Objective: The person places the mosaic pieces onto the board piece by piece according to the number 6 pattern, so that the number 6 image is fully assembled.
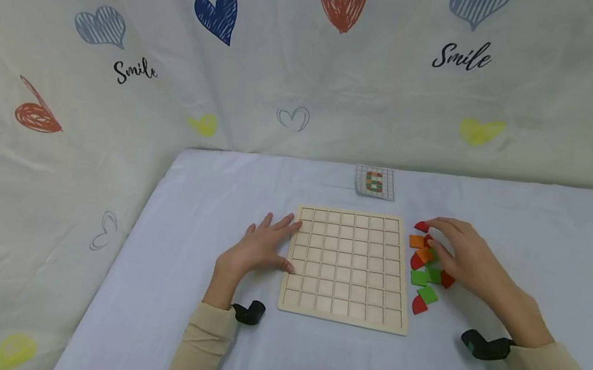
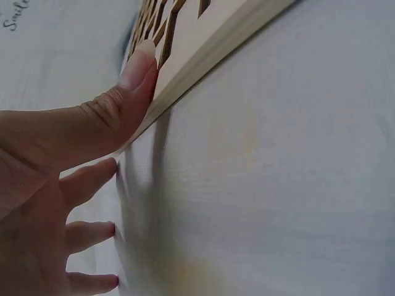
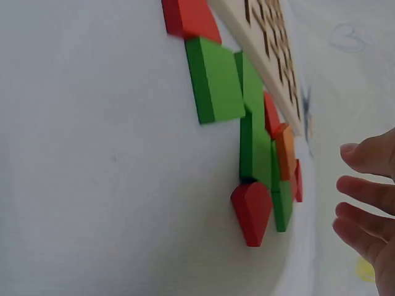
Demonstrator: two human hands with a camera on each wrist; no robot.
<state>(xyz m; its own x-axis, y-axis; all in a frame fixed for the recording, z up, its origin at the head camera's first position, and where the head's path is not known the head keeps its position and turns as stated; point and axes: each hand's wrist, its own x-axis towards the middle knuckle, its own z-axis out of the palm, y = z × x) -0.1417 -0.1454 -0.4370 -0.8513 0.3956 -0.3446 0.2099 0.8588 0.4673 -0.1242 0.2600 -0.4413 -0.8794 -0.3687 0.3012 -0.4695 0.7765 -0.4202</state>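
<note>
A wooden grid board (image 1: 340,319) with square cells lies on the table. My left hand (image 1: 256,247) rests at its left edge with fingers spread. In the left wrist view the thumb (image 2: 137,71) presses on the board's rim, and the other fingertips are at the cloth. My right hand (image 1: 466,253) hovers over a loose cluster of blocks right of the board, index finger and thumb apart, nothing visibly held. Its index fingertip overlaps a rounded red block (image 1: 421,226) in the head view. Green blocks (image 3: 216,80), orange blocks (image 1: 416,242) and more red blocks (image 3: 252,213) lie in the cluster.
Behind the board lies a small card (image 1: 381,192) printed with a grid and a coloured pattern. White cloth (image 1: 333,367) covers the table. A pale curtain with hearts and lettering hangs behind it. Each wrist wears a black camera (image 1: 250,312).
</note>
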